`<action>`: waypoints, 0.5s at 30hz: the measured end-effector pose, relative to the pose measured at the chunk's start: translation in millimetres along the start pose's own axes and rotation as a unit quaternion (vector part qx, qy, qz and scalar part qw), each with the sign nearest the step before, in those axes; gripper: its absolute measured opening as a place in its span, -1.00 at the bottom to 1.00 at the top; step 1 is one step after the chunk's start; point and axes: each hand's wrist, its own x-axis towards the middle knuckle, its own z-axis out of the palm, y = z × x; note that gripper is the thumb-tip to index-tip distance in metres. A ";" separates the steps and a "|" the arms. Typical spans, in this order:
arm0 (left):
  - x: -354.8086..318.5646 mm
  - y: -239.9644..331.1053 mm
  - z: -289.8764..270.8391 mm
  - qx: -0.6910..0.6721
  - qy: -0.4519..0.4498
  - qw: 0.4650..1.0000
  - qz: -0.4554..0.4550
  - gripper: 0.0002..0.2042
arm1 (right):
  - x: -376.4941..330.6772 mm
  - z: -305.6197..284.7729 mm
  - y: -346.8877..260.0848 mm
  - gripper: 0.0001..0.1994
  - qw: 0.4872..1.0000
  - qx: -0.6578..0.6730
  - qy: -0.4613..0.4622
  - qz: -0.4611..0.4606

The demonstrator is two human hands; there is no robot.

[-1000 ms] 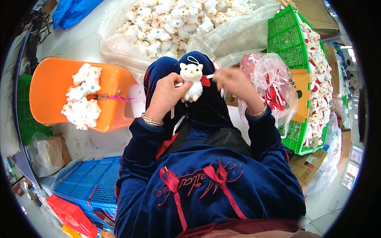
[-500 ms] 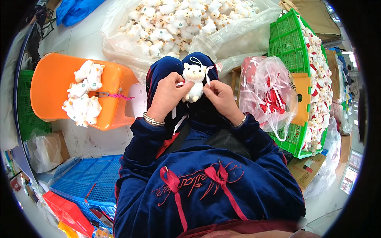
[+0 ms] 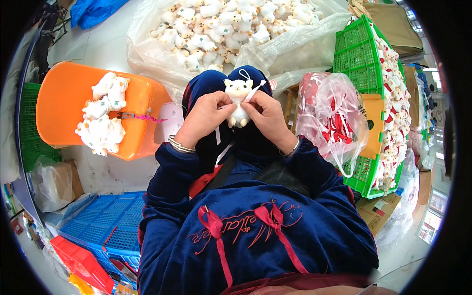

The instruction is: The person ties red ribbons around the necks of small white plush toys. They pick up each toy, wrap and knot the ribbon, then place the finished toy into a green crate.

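Note:
A small white plush alpaca [image 3: 238, 105] with a hanging loop on its head rests upright between my knees, facing me. My left hand [image 3: 207, 118] is closed at the toy's left side, its fingertips pinching the ribbon or the plush there; which one is hidden. My right hand [image 3: 268, 116] pinches a white ribbon [image 3: 254, 91] against the toy's chest, and the ribbon's free end sticks up to the right. Thin white ribbon strands hang down over my lap below the left hand.
An orange stool [image 3: 64, 105] at left carries several white plush toys [image 3: 101, 132] and thread snips [image 3: 126, 115]. Ahead lies a big clear bag [image 3: 147, 54] of plush toys. At right stand a plastic bag [image 3: 339, 118] with red pieces and a green crate [image 3: 356, 54]. A blue crate [image 3: 105, 216] is lower left.
My right hand has moved left, from beside the toy to its chest, bringing the ribbon across. The ribbon's end now points up to the right. My left hand stays at the toy's side.

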 end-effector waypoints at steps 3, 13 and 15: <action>0.6 -3.1 -5.9 -0.028 -0.020 0.999 0.009 -0.84 | 6.7 -6.6 -5.6 -0.89 0.999 -0.027 -0.022 -0.030; 2.9 0.9 -12.0 -0.068 0.023 0.997 -0.021 -0.82 | 27.8 9.1 -15.5 -0.93 0.994 -0.074 -0.010 -0.078; 2.3 2.4 -10.5 -0.013 0.025 0.999 -0.045 -0.81 | 29.2 11.0 -9.4 -0.91 0.990 -0.092 -0.011 -0.107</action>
